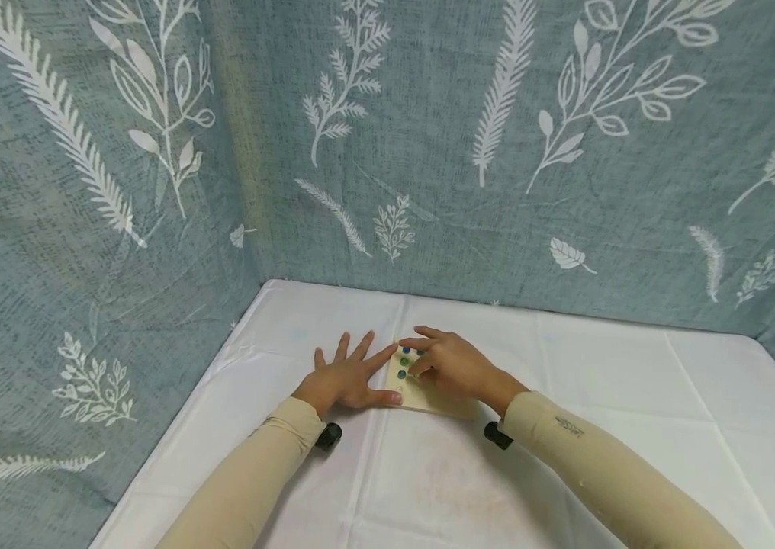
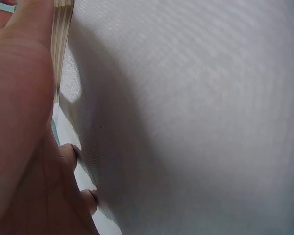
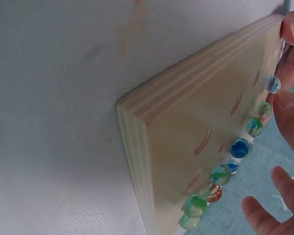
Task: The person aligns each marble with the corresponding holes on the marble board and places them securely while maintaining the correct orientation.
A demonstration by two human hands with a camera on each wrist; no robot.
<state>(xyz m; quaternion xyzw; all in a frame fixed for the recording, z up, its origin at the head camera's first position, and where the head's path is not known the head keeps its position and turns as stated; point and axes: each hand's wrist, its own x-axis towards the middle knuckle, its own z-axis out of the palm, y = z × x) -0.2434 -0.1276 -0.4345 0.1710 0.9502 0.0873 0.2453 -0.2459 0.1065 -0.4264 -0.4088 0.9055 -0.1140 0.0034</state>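
A pale wooden board (image 1: 442,401) lies flat on the white cloth, with several glass marbles on its top. My left hand (image 1: 346,380) is spread, its thumb and index finger reaching the board's left edge. In the left wrist view, this hand (image 2: 22,112) lies beside the board's layered edge (image 2: 61,44). My right hand (image 1: 455,364) hovers over the board and hides part of it. In the right wrist view, one fingertip (image 3: 286,100) touches a clear marble (image 3: 274,84), while two other fingers stand apart. Nearby are a blue marble (image 3: 240,148) and a green one (image 3: 195,205).
Curved reddish marks (image 3: 203,142) show on the board's face. White cloth (image 1: 607,366) covers the table. Grey-green curtains (image 1: 429,252) with white leaf patterns hang behind and to the left. Black wrist devices (image 1: 497,435) sit under both sleeves.
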